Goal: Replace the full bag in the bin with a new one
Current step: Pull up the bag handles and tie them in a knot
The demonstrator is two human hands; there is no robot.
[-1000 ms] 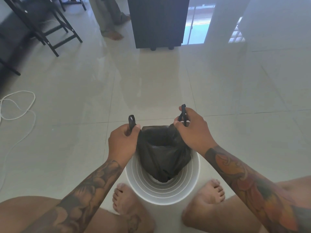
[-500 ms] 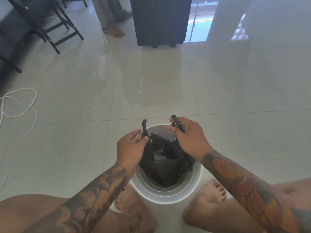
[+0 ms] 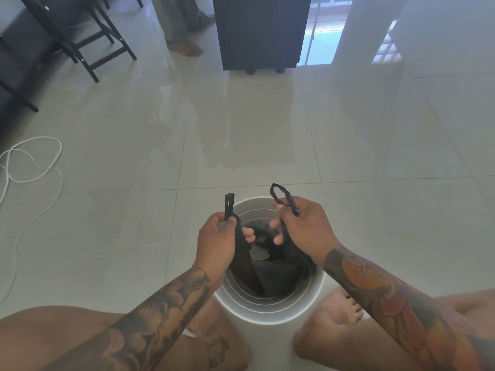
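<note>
A white round bin (image 3: 270,311) stands on the tiled floor between my bare feet. A black plastic bag (image 3: 273,274) sits inside it, its body low in the bin. My left hand (image 3: 217,242) pinches the bag's left handle loop (image 3: 229,206) between thumb and forefinger above the rim. My right hand (image 3: 302,228) grips the right handle loop (image 3: 284,198), which sticks up past my fingers. Both hands hover over the bin's mouth, close together. What the bag holds is hidden.
A white cord (image 3: 29,167) lies coiled on the floor at the left. A black chair (image 3: 80,36) and a dark cabinet (image 3: 262,33) stand at the back, with another person's bare foot (image 3: 187,48) between them. A wet patch (image 3: 241,124) marks the tiles ahead.
The bag has sunk lower into the bin. My hands have come closer together over it, and the handle loops now stick up freer above my fingers.
</note>
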